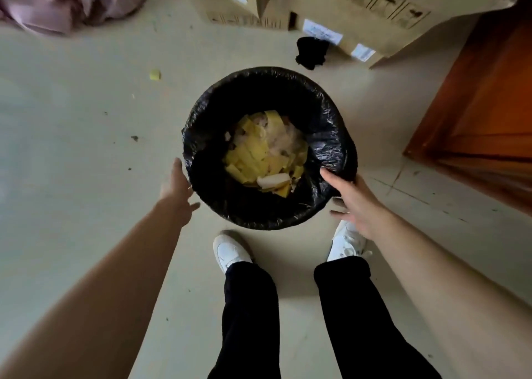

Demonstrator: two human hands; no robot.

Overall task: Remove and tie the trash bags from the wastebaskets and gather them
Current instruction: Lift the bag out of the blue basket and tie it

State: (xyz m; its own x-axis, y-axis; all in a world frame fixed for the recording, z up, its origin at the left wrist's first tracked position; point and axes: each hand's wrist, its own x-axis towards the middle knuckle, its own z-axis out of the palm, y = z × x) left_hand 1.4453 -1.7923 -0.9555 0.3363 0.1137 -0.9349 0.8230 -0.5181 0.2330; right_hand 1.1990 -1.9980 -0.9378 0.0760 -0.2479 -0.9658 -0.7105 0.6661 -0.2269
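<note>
A round wastebasket stands on the floor in front of my feet, lined with a black trash bag (325,148) folded over its rim. Yellow and white scraps (264,151) fill the bottom. My left hand (178,185) reaches along the basket's left rim with fingers straight, at or just beside the bag's edge. On the right side, my right hand (352,197) has its thumb lying on the bag's edge and the fingers spread below the rim. Neither hand holds anything.
Cardboard boxes (359,4) stand behind the basket, with a small black object (312,51) on the floor beside them. A pinkish bag or cloth (66,1) lies at far left. A wooden door (483,113) is at right. A yellow scrap (155,74) lies on the floor.
</note>
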